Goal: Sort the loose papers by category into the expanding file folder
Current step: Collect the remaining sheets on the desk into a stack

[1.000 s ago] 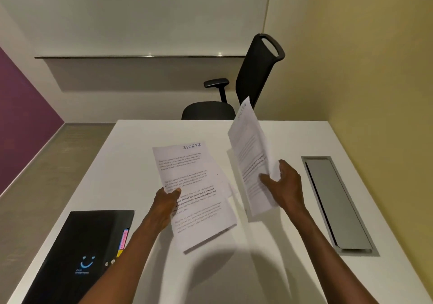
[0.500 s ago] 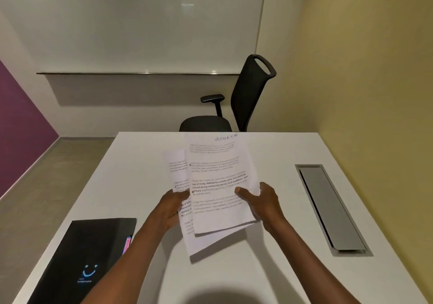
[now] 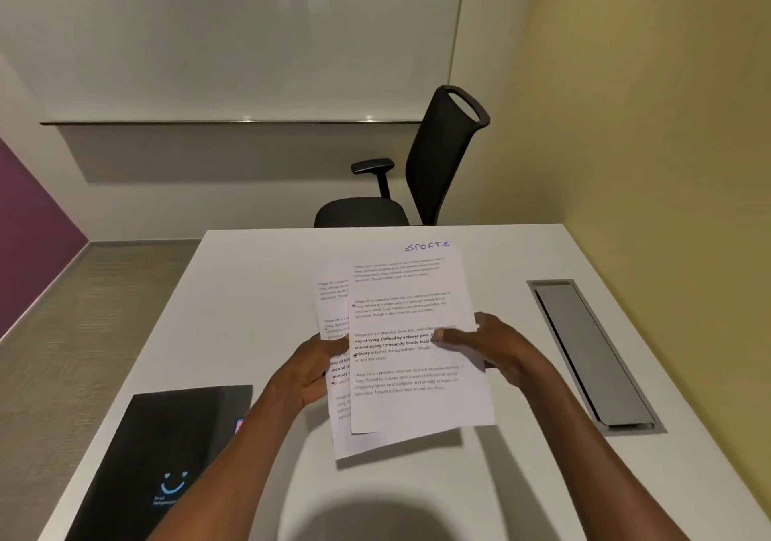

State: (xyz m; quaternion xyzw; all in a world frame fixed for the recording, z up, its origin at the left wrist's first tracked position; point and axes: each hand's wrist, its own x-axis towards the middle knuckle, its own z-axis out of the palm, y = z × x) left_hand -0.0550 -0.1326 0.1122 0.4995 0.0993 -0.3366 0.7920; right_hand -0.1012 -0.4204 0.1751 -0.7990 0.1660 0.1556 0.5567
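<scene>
Above the white table (image 3: 250,290) I hold a small stack of printed sheets. The front sheet (image 3: 411,398) has "SPORTS" handwritten in blue at its top right corner. My right hand (image 3: 484,342) pinches its right edge, thumb lying across the text. Another sheet (image 3: 331,290) sticks out behind it on the left, and my left hand (image 3: 313,367) grips that side with the thumb on top. The black expanding file folder (image 3: 167,449), with a blue smiley logo, lies shut on the table at the lower left, with coloured tabs showing at its right edge.
A grey metal cable hatch (image 3: 592,353) is set into the table on the right. A black office chair (image 3: 421,177) stands behind the table's far edge. A yellow wall runs close along the right side, and a whiteboard hangs on the back wall.
My right hand swung its sheet from the right over onto the front of the sheets in my left hand. Both hands now hold the overlapped stack, which has risen slightly.
</scene>
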